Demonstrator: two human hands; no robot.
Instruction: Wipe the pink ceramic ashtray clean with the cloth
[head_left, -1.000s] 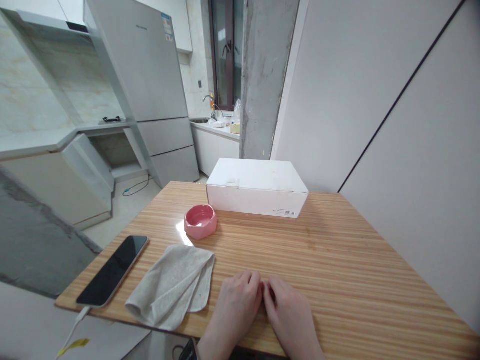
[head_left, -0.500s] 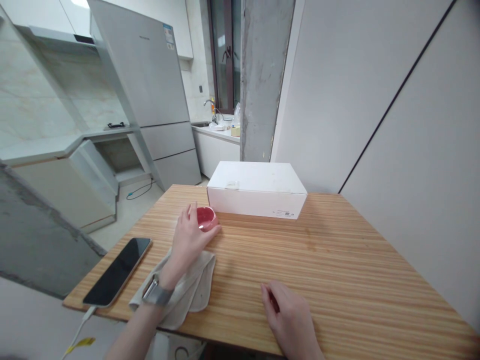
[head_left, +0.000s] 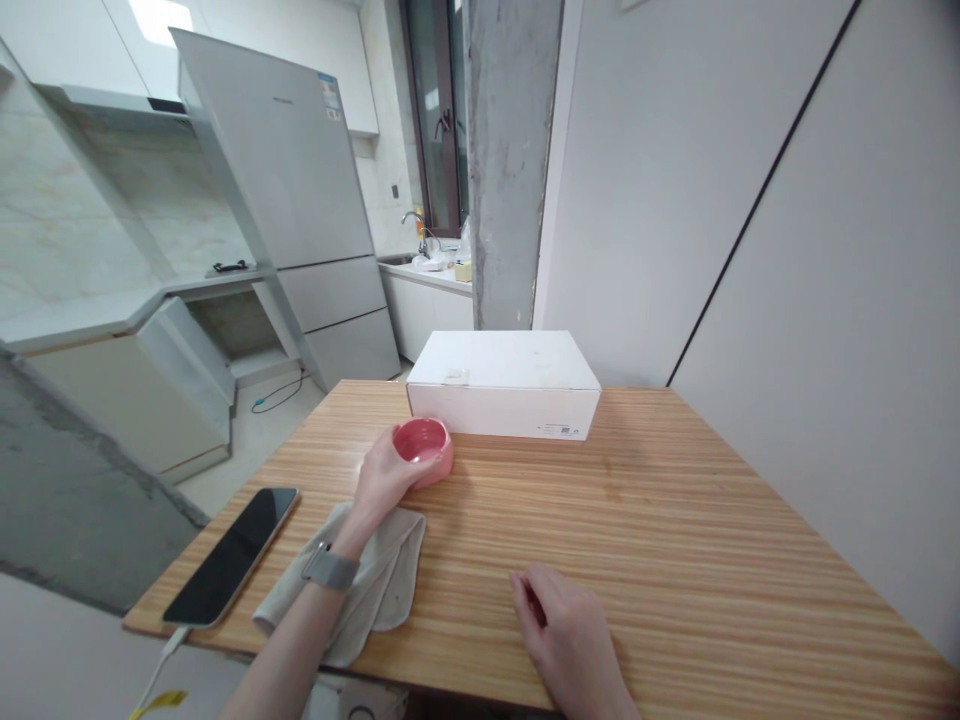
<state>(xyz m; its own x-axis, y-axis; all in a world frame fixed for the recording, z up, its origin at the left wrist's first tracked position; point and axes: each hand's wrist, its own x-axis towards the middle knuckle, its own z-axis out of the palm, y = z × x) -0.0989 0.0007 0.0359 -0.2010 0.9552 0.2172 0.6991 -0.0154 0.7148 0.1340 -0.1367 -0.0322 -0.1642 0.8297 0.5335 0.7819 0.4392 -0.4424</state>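
My left hand [head_left: 386,475] grips a small pink bowl [head_left: 444,462] by its near left side, thumb along the front and fingers mostly hidden behind it. The bowl's opening faces up and a little toward me; whether its base touches the table I cannot tell. Under my left wrist, which wears a grey-banded watch, lies a crumpled beige cloth [head_left: 401,575]. My right hand [head_left: 566,625] rests closed at the near edge of the wooden table [head_left: 675,540], fingers curled in, with nothing visible in them.
Just behind the bowl stands a white box [head_left: 502,410] at the table's far side. A phone [head_left: 232,555] with a charging cable [head_left: 161,660] lies at the left edge. A white wall [head_left: 825,330] runs along the right; a fridge [head_left: 277,180] stands beyond the table.
My left hand has closed on the pink bowl, which has shifted slightly right and toward me. My right hand stays in place. The camera view has moved a little.
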